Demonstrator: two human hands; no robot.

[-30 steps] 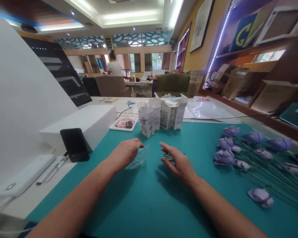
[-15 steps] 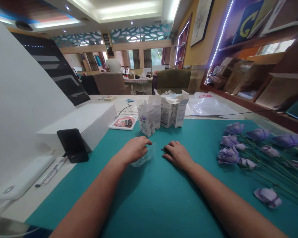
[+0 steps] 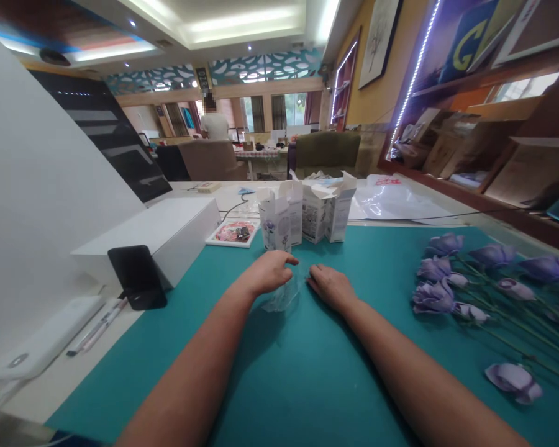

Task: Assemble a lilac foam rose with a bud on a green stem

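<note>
My left hand (image 3: pixel 273 272) is closed on a crumpled clear plastic bag (image 3: pixel 282 297), its index finger pointing right. The bag hangs below that hand, just over the green mat. My right hand (image 3: pixel 331 285) lies low on the mat to the right of the bag, with curled fingertips close to the bag's edge. What those fingers pinch is hidden. Behind both hands stand several opened white cartons (image 3: pixel 276 225) with printed sides and raised flaps. Purple artificial flowers (image 3: pixel 435 295) on green stems lie to the right, and one loose bloom (image 3: pixel 513 381) rests nearer.
At the left, a black phone (image 3: pixel 137 276) leans against a white box (image 3: pixel 153 230), with pens (image 3: pixel 97 326) beside it. A framed picture tile (image 3: pixel 233 233) lies at the mat's back edge. Clear plastic sheeting (image 3: pixel 386 198) covers the back right. A person (image 3: pixel 214 124) is far behind.
My left hand has moved right with the plastic bag, closer to my right hand. The small dark tip at my right fingertips no longer shows. The view has shifted slightly.
</note>
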